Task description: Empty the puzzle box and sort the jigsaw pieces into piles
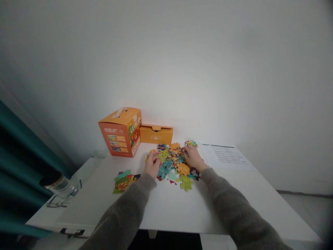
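Note:
A heap of mixed jigsaw puzzle pieces (166, 168) in teal, green, orange and other colours lies on the white table. At the heap's left edge is my left hand (153, 164), its fingers curled in and closed; what they hold, if anything, is too small to make out. My right hand (193, 158) reaches over the right side of the heap, fingertips apart and touching the pieces. Left of my left forearm lies a small joined section of puzzle (125, 181) with orange and green print, partly covered by the sleeve.
An orange puzzle box (119, 133) stands at the back left, beside a flat yellow-orange box (156, 135). A few pieces (191, 143) lie behind my right hand. Printed paper (223, 156) is at the right. On the left are a glass bottle (62, 185) and eyeglasses (56, 205).

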Demonstrator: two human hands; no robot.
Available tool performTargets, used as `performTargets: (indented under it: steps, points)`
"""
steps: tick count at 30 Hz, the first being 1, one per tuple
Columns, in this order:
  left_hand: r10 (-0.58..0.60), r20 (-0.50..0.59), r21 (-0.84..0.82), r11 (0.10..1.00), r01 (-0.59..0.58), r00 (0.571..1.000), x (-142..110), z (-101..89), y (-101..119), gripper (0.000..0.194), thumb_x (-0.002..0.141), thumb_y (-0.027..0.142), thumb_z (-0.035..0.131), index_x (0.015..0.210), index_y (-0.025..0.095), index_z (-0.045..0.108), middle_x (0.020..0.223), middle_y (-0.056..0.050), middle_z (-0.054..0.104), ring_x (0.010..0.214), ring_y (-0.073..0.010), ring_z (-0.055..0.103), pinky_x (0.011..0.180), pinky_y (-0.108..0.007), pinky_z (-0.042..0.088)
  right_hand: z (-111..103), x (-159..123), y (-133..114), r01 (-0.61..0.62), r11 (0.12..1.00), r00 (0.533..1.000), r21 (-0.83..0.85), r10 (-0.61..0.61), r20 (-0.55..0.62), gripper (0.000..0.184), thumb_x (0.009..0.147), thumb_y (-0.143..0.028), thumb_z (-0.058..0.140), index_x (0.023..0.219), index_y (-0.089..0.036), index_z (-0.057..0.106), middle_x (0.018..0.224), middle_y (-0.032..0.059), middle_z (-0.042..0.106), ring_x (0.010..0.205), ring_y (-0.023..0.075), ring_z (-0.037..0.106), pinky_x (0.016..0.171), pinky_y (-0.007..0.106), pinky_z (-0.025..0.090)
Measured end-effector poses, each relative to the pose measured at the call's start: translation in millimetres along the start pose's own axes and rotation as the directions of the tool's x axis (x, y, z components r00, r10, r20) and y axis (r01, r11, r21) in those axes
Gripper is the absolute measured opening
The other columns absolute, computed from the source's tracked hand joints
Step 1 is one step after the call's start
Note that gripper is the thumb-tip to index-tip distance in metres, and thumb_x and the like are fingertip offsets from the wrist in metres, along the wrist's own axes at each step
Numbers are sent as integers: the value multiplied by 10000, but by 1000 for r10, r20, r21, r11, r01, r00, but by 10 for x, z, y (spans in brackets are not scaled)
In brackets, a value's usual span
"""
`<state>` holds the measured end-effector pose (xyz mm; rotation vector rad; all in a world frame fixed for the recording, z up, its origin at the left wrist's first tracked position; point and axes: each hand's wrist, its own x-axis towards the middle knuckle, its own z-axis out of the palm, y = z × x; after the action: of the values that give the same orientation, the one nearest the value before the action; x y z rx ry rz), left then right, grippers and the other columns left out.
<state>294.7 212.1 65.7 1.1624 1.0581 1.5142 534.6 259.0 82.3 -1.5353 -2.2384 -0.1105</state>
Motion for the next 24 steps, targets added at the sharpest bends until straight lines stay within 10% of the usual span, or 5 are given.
performTargets:
  steps: [7, 14, 19, 24]
  points:
    - [0, -39, 25, 1000, 1, 999, 34, -25, -55, 197, 711, 191, 609, 903, 171, 569, 604, 48, 559, 513, -93, 499, 506, -189, 402, 44, -248, -723, 361, 924, 918, 128, -376, 126, 497, 794, -159, 580, 1288, -210, 581, 1345, 97, 572, 1286, 259, 434, 1118, 435, 252]
    - [26, -6, 63, 998, -26, 1000, 20, -32, -66, 120, 725, 228, 630, 830, 171, 622, 676, 20, 595, 556, -98, 521, 541, -203, 434, 91, -290, -749, 324, 917, 921, 232, -361, 143, 341, 908, -246, 552, 1236, -280, 639, 1324, 62, 617, 1321, 251, 445, 1156, 523, 140]
    - [101, 27, 104, 989, -103, 994, 19, -46, -108, 122, 760, 270, 646, 847, 184, 654, 788, -12, 639, 701, -123, 589, 639, -218, 471, 1, -284, -789, 124, 872, 991, 474, -87, -98, 275, 969, -372, 483, 946, -219, 711, 1049, 91, 666, 1031, 237, 562, 935, 401, 411]
    - [37, 291, 76, 995, -61, 956, -63, 13, -24, 230, 839, 412, 613, 835, 182, 602, 640, 16, 596, 583, -107, 552, 593, -219, 457, 41, -312, -891, -174, 353, 954, 919, 290, 70, 381, 910, -524, 544, 689, -213, 538, 548, -44, 444, 504, 124, 379, 510, 252, 309]
